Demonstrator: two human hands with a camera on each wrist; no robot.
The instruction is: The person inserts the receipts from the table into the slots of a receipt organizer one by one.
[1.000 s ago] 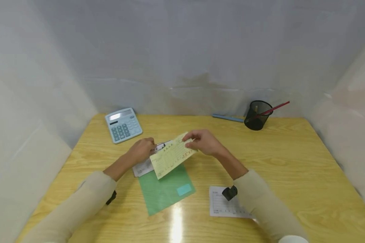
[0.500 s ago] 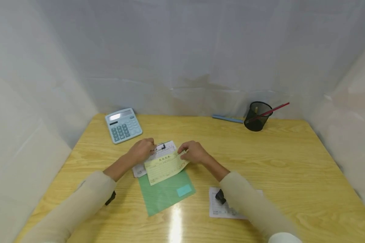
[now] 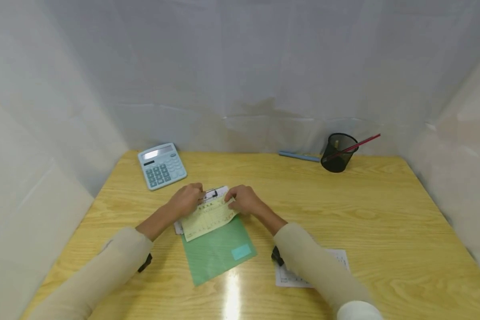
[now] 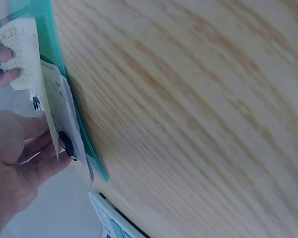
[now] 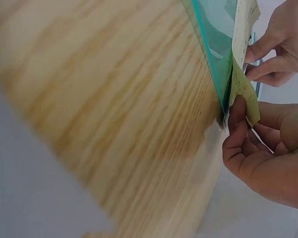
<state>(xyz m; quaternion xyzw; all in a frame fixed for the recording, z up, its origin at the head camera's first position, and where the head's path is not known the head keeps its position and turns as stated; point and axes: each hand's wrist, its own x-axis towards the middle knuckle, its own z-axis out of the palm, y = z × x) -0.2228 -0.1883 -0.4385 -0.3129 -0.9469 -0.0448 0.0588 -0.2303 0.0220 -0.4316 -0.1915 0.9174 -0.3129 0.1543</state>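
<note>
A green clip folder with a light-blue label lies mid-table, white paper forms on its upper part. My left hand grips the metal clip at the folder's top; in the left wrist view its fingertips meet the clip's black end. Between thumb and fingers, my right hand pinches the right corner of a yellow paper slip. The slip lies over the white forms just below the clip, its held corner bent up in the right wrist view. My left fingers partly hide the clip.
A blue calculator sits at back left. At back right stand a black mesh pen cup with a red pencil, and beside it a blue stick-like item. More white forms lie partly under the right forearm.
My right hand has brought the yellow slip down and left, from raised and tilted to lying over the white forms near the clip. The left hand has stayed at the clip.
</note>
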